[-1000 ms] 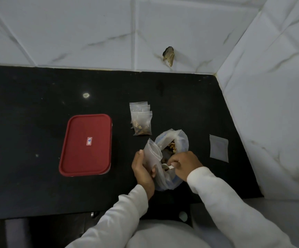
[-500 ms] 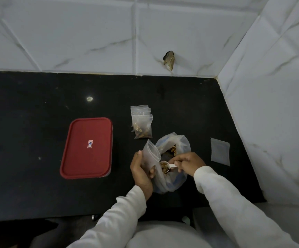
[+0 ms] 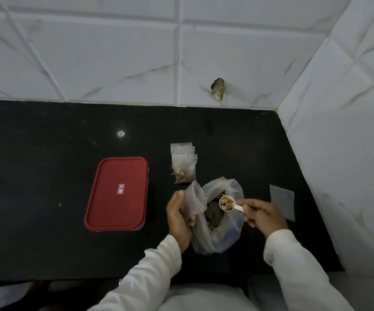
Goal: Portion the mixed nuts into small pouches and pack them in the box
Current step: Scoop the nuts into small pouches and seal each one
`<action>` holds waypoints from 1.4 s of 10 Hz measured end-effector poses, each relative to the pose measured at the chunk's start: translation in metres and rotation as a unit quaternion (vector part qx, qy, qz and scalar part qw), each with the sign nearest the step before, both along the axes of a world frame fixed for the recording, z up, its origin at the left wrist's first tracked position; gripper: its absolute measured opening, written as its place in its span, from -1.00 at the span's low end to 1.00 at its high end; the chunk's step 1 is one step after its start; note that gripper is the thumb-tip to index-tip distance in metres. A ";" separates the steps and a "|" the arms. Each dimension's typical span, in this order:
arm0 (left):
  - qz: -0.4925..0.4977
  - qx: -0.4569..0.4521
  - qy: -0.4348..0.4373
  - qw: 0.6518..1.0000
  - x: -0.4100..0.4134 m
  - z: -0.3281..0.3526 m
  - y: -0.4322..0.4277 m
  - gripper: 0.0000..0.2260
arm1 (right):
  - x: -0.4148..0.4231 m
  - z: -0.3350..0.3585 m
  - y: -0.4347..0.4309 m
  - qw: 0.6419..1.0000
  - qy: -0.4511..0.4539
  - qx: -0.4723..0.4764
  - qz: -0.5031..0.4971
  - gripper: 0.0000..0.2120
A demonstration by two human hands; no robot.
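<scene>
At the near right of the black worktop point(image 3: 36, 176), a small white scoop point(image 3: 235, 207) carries a portion of mixed nuts point(image 3: 224, 202) and sits above the open mouth of a large clear bag point(image 3: 224, 236), which stands on the worktop with more nuts visible inside. The right hand point(image 3: 264, 217) pinches the scoop's handle between thumb and fingers, with the bowl pointing left. Just left of the scoop, an empty small pouch point(image 3: 195, 200) is held tilted, its zip mouth turned towards the scoop. The left hand point(image 3: 178, 217) grasps this pouch, thumb along its outer face and fingers curled beneath it, touching the side of the large bag. Whether the pouch mouth is fully parted cannot be told. Beyond the bag, a short stack of filled pouches point(image 3: 183, 164) lies flat, overlapping one another, with nuts showing in the nearest. To the right, apart from the bag, one flat empty pouch point(image 3: 282, 202) lies near the side wall. To the left, well apart from the hands, the box point(image 3: 116, 194) stands with its red lid on and a small label point(image 3: 120, 189) at the lid's centre. White sleeves cover both forearms. The marbled wall tiles behind show a chipped hole point(image 3: 218, 89).
</scene>
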State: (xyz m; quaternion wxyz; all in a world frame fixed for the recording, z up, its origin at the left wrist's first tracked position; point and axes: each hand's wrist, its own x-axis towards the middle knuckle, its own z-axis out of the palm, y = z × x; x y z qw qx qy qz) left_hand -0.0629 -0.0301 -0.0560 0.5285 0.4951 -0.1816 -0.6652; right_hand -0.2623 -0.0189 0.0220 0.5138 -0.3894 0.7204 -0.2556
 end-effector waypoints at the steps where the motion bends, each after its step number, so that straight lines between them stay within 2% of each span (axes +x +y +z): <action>1: -0.008 -0.002 -0.005 1.000 0.002 0.002 0.001 -0.71 | 0.006 0.017 0.003 0.999 -0.034 -0.043 -0.005 -0.78; 2: -0.014 0.010 -0.004 1.000 0.003 0.003 0.000 -0.70 | 0.020 0.033 0.002 0.995 -0.037 -0.086 0.025 -0.76; 5: -0.002 -0.007 -0.005 1.000 0.004 0.008 0.002 -0.57 | 0.053 0.042 -0.004 0.987 0.061 -0.125 0.081 -0.75; 6: -0.010 -0.014 -0.016 1.000 0.005 0.011 0.002 -0.63 | 0.060 0.042 -0.003 0.977 0.104 -0.154 0.107 -0.75; 8: -0.033 -0.024 0.000 0.999 0.004 0.022 0.001 -0.63 | 0.069 0.035 0.005 0.923 0.203 -0.271 0.184 -0.72; 9: -0.042 -0.017 0.030 0.999 0.003 0.029 -0.003 -0.64 | 0.068 0.030 0.004 0.867 0.242 -0.382 0.209 -0.57; 10: -0.046 -0.003 0.064 0.997 0.002 0.031 -0.007 -0.63 | 0.070 0.027 0.009 0.830 0.295 -0.409 0.238 -0.56; 11: -0.058 -0.012 0.076 0.995 0.002 0.030 -0.008 -0.61 | 0.071 0.017 0.012 0.764 0.367 -0.467 0.252 -0.68; 12: -0.062 0.003 0.093 0.994 0.003 0.027 -0.008 -0.55 | 0.068 0.014 0.012 0.739 0.364 -0.491 0.285 -0.73; 13: -0.063 0.014 0.103 0.993 0.005 0.025 -0.008 -0.53 | 0.063 0.008 0.014 0.695 0.422 -0.512 0.277 -0.70; 14: -0.070 0.017 0.105 0.992 0.007 0.024 -0.007 -0.63 | 0.068 0.009 0.017 0.750 0.362 -0.506 0.224 -0.57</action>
